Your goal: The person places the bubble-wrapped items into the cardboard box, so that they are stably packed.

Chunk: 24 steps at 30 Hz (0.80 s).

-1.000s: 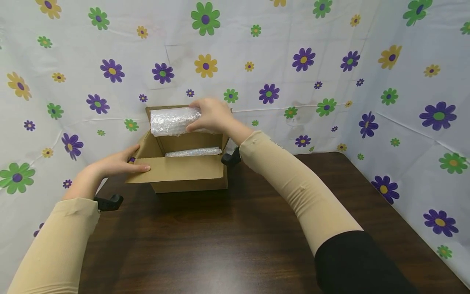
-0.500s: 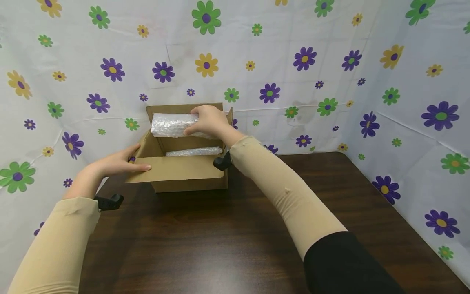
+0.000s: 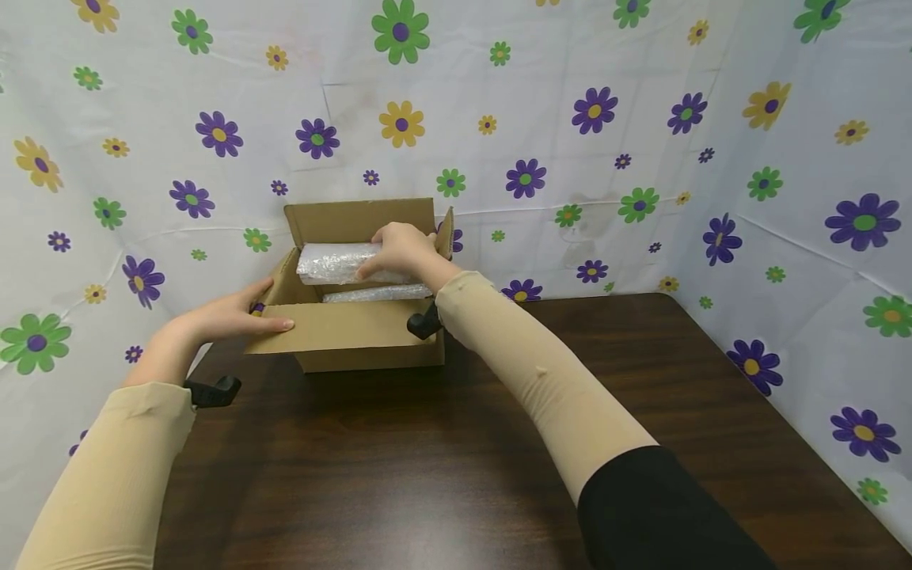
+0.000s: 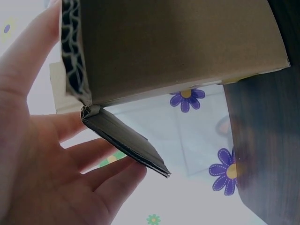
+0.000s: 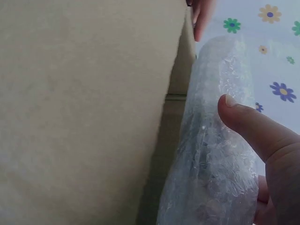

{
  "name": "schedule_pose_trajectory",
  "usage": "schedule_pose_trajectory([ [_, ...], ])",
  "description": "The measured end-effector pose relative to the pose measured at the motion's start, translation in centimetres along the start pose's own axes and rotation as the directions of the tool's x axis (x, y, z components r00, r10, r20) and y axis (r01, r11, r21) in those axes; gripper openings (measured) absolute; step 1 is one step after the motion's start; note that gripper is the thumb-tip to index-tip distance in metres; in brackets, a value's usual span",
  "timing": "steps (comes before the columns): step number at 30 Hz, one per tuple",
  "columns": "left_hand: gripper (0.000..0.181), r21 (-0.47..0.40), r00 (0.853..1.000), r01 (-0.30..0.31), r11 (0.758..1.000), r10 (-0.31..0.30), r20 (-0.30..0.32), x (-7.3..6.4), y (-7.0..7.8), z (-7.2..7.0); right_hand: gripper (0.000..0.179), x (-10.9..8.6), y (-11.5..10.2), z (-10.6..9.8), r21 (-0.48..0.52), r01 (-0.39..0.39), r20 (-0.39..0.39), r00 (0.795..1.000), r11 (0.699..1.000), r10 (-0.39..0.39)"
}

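Note:
My right hand (image 3: 406, 255) grips a bubble-wrapped cylindrical bundle (image 3: 331, 263), thumb on the near side, inside the mouth of an open cardboard box (image 3: 370, 359). In the right wrist view the thumb presses on the bundle's clear wrap (image 5: 213, 154); what is inside the wrap is hidden. A second bubble-wrapped piece (image 3: 378, 293), thin and flat-looking, shows lower in the box behind the front flap. At the box's left corner my left hand (image 3: 228, 313) holds the flaps, its thumb on the front flap (image 3: 349, 324) and its fingers at the side flap (image 4: 126, 138).
The box stands on a dark wooden table (image 3: 399, 459), close to a white flower-printed cloth (image 3: 541, 47) that hangs behind and along both sides. Its back flap (image 3: 363, 220) stands up against the cloth, and a right flap (image 3: 445, 233) juts up beside my right hand.
My right hand has lowered the wrapped bundle from above the box's opening down between its flaps. The left hand has stayed at the corner.

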<state>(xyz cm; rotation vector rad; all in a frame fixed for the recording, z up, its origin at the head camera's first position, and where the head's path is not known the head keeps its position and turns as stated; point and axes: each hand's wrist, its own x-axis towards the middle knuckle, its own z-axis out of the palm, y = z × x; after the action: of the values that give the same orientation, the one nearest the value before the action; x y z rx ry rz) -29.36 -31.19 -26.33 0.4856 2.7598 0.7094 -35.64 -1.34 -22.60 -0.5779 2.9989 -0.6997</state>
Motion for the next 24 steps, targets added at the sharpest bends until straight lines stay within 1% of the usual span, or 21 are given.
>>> schedule_pose_trajectory([
  [7, 0.104, 0.008, 1.0, 0.006, 1.0, -0.006, 0.001, -0.2, 0.2, 0.1, 0.07, -0.2, 0.3, 0.8, 0.053, -0.029, 0.059, 0.998, 0.998, 0.026],
  [12, 0.104, 0.003, 1.0, 0.007, 1.0, -0.007, 0.0, -0.3, 0.4, 0.1, 0.064, -0.3, 0.5, 1.2, 0.06, -0.038, 0.096, 0.995, 0.997, 0.032],
  [17, 0.104, 0.003, 1.0, 0.007, 1.0, -0.007, -0.003, -0.3, 0.5, 0.1, 0.053, -0.4, 0.6, 1.5, 0.067, -0.023, 0.117, 0.993, 0.997, 0.015],
  [22, 0.105, 0.009, 1.0, 0.006, 1.0, -0.006, -0.004, -0.3, 0.5, 0.0, 0.052, -0.5, 0.6, 1.6, 0.05, -0.034, 0.149, 0.988, 0.998, 0.027],
  [24, 0.105, 0.002, 1.0, 0.004, 1.0, -0.004, -0.002, -0.2, 0.5, 0.0, 0.051, -0.6, 0.6, 1.6, 0.048, -0.038, 0.145, 0.989, 0.998, 0.03],
])
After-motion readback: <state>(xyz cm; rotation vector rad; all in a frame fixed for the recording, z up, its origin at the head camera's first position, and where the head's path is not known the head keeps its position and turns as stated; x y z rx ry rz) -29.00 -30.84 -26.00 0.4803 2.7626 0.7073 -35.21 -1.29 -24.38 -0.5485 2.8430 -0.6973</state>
